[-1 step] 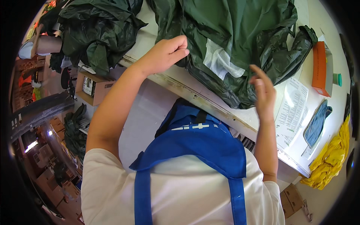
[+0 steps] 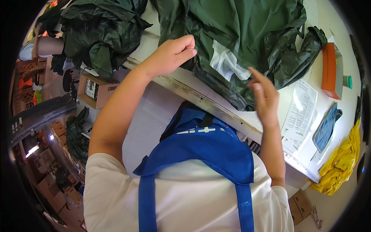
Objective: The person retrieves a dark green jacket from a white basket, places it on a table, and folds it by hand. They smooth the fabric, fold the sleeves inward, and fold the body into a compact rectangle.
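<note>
A dark green, shiny waterproof garment [image 2: 243, 23] lies spread and crumpled on the white table. A white mesh piece [image 2: 226, 63] shows on its near part. My left hand [image 2: 174, 56] is closed at the garment's left near edge, thumb against bent fingers; it seems to grip the green fabric, though the grip is partly hidden. My right hand [image 2: 264, 96] is over the garment's near right part, index finger stretched toward the mesh's right corner and the other fingers loosely bent. Nothing shows in it.
More dark green garments [image 2: 102, 31] are heaped at the far left. Printed sheets [image 2: 300, 114], an orange box [image 2: 332, 71], a green cap [image 2: 347, 81], a blue cloth [image 2: 327, 127] and yellow fabric [image 2: 340, 164] lie at right. The table edge [image 2: 201, 99] runs before me; an opened carton [image 2: 96, 91] stands left.
My right hand has shifted slightly left, its index finger closer to the mesh piece. My left hand has moved very slightly right, still closed.
</note>
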A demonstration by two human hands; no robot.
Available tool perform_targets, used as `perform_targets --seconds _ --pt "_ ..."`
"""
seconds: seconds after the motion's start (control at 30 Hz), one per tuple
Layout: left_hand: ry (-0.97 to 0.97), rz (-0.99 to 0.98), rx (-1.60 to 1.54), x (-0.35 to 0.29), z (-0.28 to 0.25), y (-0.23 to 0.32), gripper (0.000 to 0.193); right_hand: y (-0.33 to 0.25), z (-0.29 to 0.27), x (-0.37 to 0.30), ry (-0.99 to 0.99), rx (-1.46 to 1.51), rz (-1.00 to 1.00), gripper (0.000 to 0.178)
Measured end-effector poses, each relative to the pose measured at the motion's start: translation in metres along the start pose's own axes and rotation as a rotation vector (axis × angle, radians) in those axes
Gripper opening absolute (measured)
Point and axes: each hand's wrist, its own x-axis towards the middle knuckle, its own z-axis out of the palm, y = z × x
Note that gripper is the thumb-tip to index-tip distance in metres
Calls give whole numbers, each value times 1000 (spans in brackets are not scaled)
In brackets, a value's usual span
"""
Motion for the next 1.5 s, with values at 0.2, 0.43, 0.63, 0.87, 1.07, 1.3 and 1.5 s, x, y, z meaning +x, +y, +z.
perform_targets --seconds 0.2,0.43,0.63,0.87,1.07,1.3,1.5 --pt "22 -201 -159 3 2 28 21 -57 33 2 -37 -122 -192 22" --pt "18 -193 -156 2 10 47 21 -62 38 2 38 -143 -178 20" --pt "-9 -187 -91 4 10 49 21 -67 42 5 42 -170 -186 21" --pt "-28 -265 -150 5 8 53 21 -66 42 3 73 -158 -182 20" --pt "-35 -290 -204 8 9 47 19 -66 45 7 82 -167 -224 20" --pt "-36 -302 -218 10 9 48 19 -59 47 6 119 117 0 24" --pt "17 -192 -227 9 18 45 18 -56 42 4 106 -104 -77 50"
